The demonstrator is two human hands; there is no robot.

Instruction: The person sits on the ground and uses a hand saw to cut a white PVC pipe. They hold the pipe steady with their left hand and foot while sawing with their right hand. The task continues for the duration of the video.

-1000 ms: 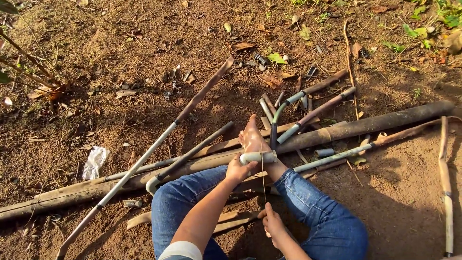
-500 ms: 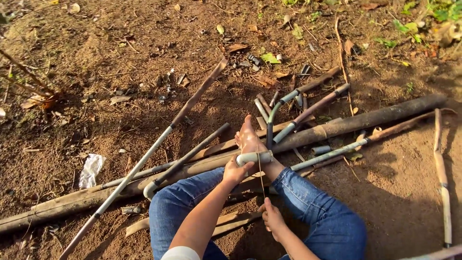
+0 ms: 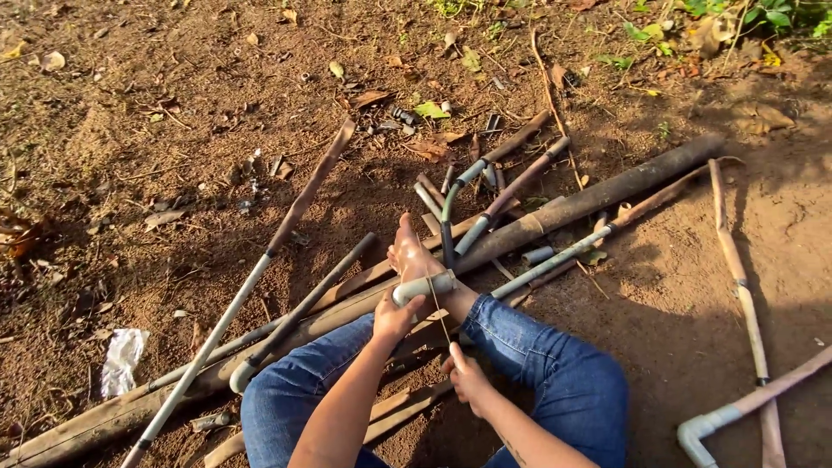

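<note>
Dirt ground (image 3: pixel 156 130), reddish and strewn with dry leaves, fills the view, and at about eight o'clock a crumpled white plastic scrap (image 3: pixel 120 360) lies on it. Just right of the scrap, a long thin pipe (image 3: pixel 251 282), pale at its lower end and rust-brown at its upper, runs from seven o'clock up toward eleven. A thick dark log (image 3: pixel 555 212) lies across the middle, from the lower left corner up toward two o'clock, and thinner pipes rest on and beside it. The person sits on the ground in blue jeans (image 3: pixel 555 364), knees spread, with a bare foot (image 3: pixel 409 251) set near the log at the centre. The left hand (image 3: pixel 394 319) is closed around the near end of a short grey pipe piece (image 3: pixel 425 286), which lies crosswise just below the foot, touching it. A thin stick or blade (image 3: pixel 437 308) runs down from that pipe piece to the right hand (image 3: pixel 466 374), whose fingers are wrapped around its lower end at about six o'clock. Right of the foot, a cluster of bent and straight grey pipes (image 3: pixel 485 195) fans out toward one o'clock. At three o'clock a slim cane-like pipe (image 3: pixel 737 269) runs nearly upright, and at five o'clock a white elbow pipe (image 3: pixel 737 407) enters from the edge.
</note>
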